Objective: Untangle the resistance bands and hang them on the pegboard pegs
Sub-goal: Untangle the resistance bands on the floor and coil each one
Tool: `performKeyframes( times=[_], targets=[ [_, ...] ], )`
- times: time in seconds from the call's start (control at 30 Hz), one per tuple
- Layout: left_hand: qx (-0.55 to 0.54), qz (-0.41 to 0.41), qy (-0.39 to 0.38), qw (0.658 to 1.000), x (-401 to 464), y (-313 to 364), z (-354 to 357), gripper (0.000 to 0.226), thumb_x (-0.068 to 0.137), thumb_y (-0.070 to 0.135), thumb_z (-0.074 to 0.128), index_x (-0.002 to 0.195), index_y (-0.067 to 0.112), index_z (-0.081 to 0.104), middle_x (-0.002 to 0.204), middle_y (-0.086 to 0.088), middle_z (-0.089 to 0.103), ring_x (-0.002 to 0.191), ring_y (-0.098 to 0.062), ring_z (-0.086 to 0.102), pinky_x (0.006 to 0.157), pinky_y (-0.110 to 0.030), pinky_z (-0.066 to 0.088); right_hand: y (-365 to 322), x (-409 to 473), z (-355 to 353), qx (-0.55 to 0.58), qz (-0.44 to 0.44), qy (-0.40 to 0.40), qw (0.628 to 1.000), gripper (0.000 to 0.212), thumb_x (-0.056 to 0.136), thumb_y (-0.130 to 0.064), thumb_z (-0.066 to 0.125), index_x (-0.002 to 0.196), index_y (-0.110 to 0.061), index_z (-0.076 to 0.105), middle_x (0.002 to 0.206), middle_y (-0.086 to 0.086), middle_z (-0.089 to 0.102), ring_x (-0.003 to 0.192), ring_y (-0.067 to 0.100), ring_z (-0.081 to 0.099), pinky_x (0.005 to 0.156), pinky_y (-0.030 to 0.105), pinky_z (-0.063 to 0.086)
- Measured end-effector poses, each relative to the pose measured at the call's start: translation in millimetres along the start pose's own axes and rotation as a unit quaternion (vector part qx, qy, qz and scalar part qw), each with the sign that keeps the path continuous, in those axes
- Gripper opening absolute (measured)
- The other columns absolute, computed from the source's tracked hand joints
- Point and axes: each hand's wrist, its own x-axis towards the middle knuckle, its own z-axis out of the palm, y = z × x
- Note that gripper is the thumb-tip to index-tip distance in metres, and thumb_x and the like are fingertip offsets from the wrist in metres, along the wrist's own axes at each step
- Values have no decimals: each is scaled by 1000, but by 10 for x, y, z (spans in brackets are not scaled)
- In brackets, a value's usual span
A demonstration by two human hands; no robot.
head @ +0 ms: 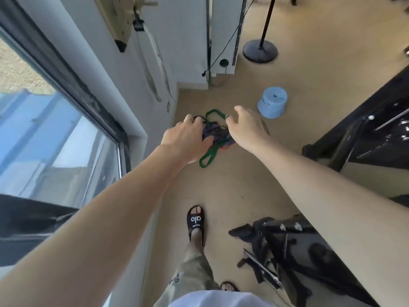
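Nearest to the camera, a foot in a black slide sandal [195, 222] stands on the tan floor [232, 191], and beside it on the right lies a folded black tripod [272, 247]. Both bare arms reach forward and down from here, which I judge is because the person holds the bands out in front of the body, where the knot is easy to see.

The left hand [186, 138] grips the left side of the tangle of resistance bands [215, 135]; its fingers [192, 119] are curled into the purple and dark strands, and a ring shows on one of them. The right hand [245, 127] is at the right side of the tangle, with its fingers curled downward near the top of the green loop. It seems to pinch a strand there, but its fingertips are partly hidden, so I cannot tell this for sure. The two hands are on opposite sides, probably to pull the bundle apart.

The tangle is held between the hands, above the floor. It is a tight knot of green, purple, dark and a little red; one green loop [208, 157] hangs free below it.

Farther away stand a light blue bucket [272, 102] and the round base of a black stand [260, 50]. On the white wall at the left hangs a pale band [152, 69] from a wooden board [124, 16], which is likely the pegboard
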Motion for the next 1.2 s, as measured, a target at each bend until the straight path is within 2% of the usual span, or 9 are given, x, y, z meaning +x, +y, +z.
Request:
performKeyframes(
  times=[0.13,0.3,0.47,0.53,0.63,0.73,0.87,1.03,1.2],
  targets=[
    [3,18,-35,999,1014,-188,-70,52,102,54,41,134,12,44,129,-10,50,111,-33,58,73,-41,47,-40,888,-13,-6,36,-4,999,52,105,-38,38,151,-13,42,139,14,58,125,35,54,97,44,47],
    [10,46,-64,997,2144,-239,-316,53,103,53,41,139,14,44,133,-9,49,115,-32,57,74,-40,43,-31,1841,-226,17,70,10,997,54,107,-37,37,155,-13,37,152,11,49,134,32,51,99,41,43],
    [7,85,-66,994,3102,-42,-475,55,102,52,43,144,16,40,138,-11,50,116,-32,58,76,-41,44,222,2664,-426,37,83,25,996,39,107,-36,36,137,-17,51,124,4,63,118,32,57,82,35,38],
    [9,91,-65,994,3458,67,-499,57,102,53,44,145,16,39,138,-11,50,114,-32,59,77,-42,48,348,2986,-516,41,99,13,994,45,107,-35,36,142,-10,49,133,10,60,122,34,56,85,37,41],
    [17,80,-61,995,4018,264,-496,58,102,53,43,146,15,38,137,-12,51,113,-33,59,80,-45,50,597,3517,-613,48,100,17,994,29,105,-31,40,104,-7,56,95,9,62,91,32,59,73,38,44],
    [13,48,-65,997,4628,527,-459,57,102,49,41,146,13,37,140,-13,48,116,-34,56,81,-44,48,896,4171,-734,59,96,6,994,33,105,-28,42,112,-1,60,109,16,65,99,36,62,81,44,51],
    [-1,3,-82,997,5437,956,-375,51,103,46,40,139,10,40,135,-16,48,112,-37,56,87,-46,51,1396,5047,-921,34,54,-20,998,29,100,-26,44,85,-2,49,84,10,53,72,30,49,54,36,31],
    [-40,-78,-109,990,6220,1300,-312,49,103,46,42,136,10,42,132,-15,47,106,-35,55,85,-49,53,1830,5883,-1174,7,21,-97,995,26,102,-30,43,93,-8,52,96,8,53,88,31,53,65,38,38],
    [-63,-118,-111,985,6828,1469,-386,50,103,46,42,137,10,41,132,-13,46,104,-31,52,83,-46,52,1851,6672,-1314,-3,-30,-152,988,44,106,-33,39,134,-1,53,138,19,54,125,37,51,101,47,43]
  ],
)
